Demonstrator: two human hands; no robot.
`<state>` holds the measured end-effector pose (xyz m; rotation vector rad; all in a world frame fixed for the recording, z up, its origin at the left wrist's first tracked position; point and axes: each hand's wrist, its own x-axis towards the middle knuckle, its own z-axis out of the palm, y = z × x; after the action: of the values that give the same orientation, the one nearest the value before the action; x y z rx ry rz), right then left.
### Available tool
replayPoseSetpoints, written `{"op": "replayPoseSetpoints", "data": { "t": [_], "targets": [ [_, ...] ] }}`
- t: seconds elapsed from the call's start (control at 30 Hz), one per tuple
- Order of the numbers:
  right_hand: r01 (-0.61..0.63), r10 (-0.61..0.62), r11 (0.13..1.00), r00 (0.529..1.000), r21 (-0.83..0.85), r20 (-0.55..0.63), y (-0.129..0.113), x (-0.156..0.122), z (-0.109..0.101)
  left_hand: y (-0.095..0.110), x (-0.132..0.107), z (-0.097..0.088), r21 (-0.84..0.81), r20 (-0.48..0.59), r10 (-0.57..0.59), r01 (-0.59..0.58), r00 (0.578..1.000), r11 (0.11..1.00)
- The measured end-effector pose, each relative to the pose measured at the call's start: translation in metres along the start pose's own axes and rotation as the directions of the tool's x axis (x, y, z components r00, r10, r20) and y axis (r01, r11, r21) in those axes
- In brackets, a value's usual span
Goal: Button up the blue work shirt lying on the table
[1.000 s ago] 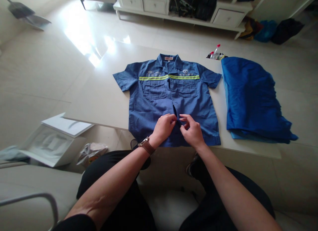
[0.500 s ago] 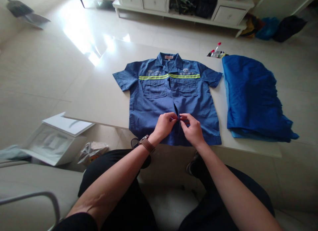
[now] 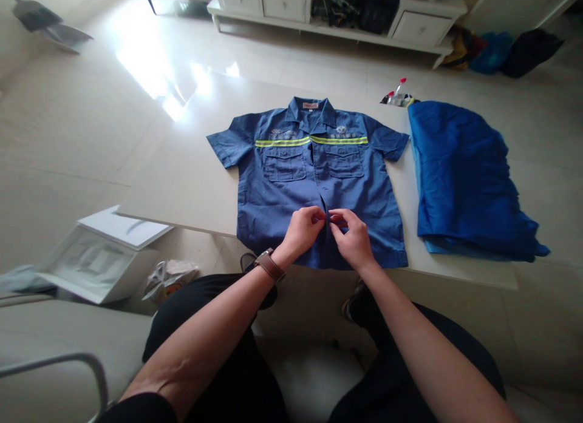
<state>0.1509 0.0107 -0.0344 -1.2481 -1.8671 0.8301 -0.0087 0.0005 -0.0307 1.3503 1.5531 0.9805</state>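
Observation:
A blue short-sleeved work shirt with a yellow reflective chest stripe lies flat, front up, on a pale table. My left hand, with a brown watch on its wrist, pinches the left edge of the shirt's front opening near the hem. My right hand pinches the opposite edge, and the fingertips of both hands meet over the placket. A short gap in the placket shows just above my fingers.
A folded bright blue garment lies on the table's right side, with small bottles behind it. A white open box and a crumpled bag sit on the floor at left. A white drawer unit stands at the back.
My two hands have drawn together over the lower placket, closing the gap between the shirt's front edges. The view has shifted slightly.

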Motion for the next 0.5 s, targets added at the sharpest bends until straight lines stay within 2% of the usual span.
{"op": "replayPoseSetpoints", "data": {
  "t": [0.17, 0.33, 0.5],
  "targets": [
    [0.026, -0.026, 1.000, 1.000, -0.013, -0.010, -0.0015, -0.0008, 0.0001, 0.0022, -0.0009, 0.0001, 0.020, -0.018, -0.004, 0.005, 1.000, 1.000],
    [0.041, -0.041, 0.999, 0.999, -0.027, -0.013, -0.0024, -0.0014, -0.0001, 0.0035, -0.0023, 0.0012, -0.028, -0.013, -0.014, 0.013, 1.000, 1.000],
    [0.044, -0.044, 0.999, 0.999, -0.026, -0.004, -0.0025, -0.0012, 0.0004, -0.0008, -0.0013, 0.0041, -0.090, -0.011, -0.078, 0.077, 0.997, 0.993]
  ]
}}
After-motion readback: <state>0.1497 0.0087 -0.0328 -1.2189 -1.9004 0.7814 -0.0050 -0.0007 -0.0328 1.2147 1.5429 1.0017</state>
